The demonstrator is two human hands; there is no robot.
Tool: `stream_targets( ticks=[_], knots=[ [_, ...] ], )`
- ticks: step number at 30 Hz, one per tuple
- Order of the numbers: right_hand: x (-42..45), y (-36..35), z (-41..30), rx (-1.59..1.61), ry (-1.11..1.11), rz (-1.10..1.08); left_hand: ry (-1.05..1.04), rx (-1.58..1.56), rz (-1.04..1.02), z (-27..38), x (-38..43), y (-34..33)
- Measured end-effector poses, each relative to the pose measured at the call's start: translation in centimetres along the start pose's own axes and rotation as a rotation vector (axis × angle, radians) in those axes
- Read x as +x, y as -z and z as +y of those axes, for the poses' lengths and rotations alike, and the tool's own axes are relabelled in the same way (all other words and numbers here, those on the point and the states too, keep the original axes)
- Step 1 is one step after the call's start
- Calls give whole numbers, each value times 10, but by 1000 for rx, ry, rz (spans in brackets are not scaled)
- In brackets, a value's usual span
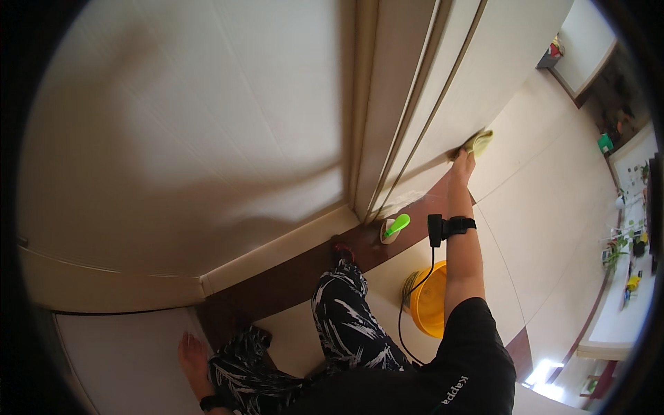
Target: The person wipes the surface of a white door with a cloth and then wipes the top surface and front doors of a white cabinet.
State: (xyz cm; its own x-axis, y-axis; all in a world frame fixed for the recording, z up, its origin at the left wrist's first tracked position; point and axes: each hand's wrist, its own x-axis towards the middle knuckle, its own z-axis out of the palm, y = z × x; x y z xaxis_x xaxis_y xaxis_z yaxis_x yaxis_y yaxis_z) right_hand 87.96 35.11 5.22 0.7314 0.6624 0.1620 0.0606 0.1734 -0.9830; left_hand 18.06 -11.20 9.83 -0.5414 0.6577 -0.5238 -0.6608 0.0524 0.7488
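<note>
My right hand (461, 167) is stretched far out and grips a folded pale yellow-green cloth (480, 142). The cloth is against the low part of a white wall (467, 104), just above the floor. Beside my left knee hangs my left hand (193, 354), with nothing seen in it and its fingers a little apart. A yellow bucket (431, 303) stands on the floor under my right forearm, which hides part of it. Closer to the wall, a bright green handle (398, 225) rises from a small whitish object (386, 236), perhaps a brush.
A white panelled door (207, 129) and its frame (386, 104) rise before me. A dark red floor strip (290, 277) runs along their foot. Pale tiles (544, 171) spread to the right, with potted plants (617, 249) at the far edge. A black cable (402, 311) hangs from my right wrist strap.
</note>
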Motion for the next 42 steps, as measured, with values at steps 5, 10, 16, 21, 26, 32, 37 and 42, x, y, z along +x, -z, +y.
stream_targets(
  ticks=[5, 10, 16, 21, 26, 32, 37, 42],
  knots=[
    [-19, 13, 96, 3, -461, 4, -10, 27, 5, 3, -5, 7],
    [-92, 1, 125, 53, -715, -203, -19, 58, -8, 5, -7, -6],
    [-153, -30, 3, -27, -293, -272, -24, 51, 51, 7, -1, -8],
    [-66, -20, 6, 24, -51, 39, -1, 20, 2, 2, 20, -12],
    [5, 12, 51, 35, -492, 91, 1, -8, 91, -1, 19, -5],
    [-1, 28, 124, 58, -804, 110, 11, 26, 78, 2, 5, -1],
    [-60, 19, 140, 135, -936, 13, -17, 80, 32, 4, -1, 2],
    [-68, 9, 111, -26, -790, -30, -1, 29, 6, 1, 3, -5]
  ],
)
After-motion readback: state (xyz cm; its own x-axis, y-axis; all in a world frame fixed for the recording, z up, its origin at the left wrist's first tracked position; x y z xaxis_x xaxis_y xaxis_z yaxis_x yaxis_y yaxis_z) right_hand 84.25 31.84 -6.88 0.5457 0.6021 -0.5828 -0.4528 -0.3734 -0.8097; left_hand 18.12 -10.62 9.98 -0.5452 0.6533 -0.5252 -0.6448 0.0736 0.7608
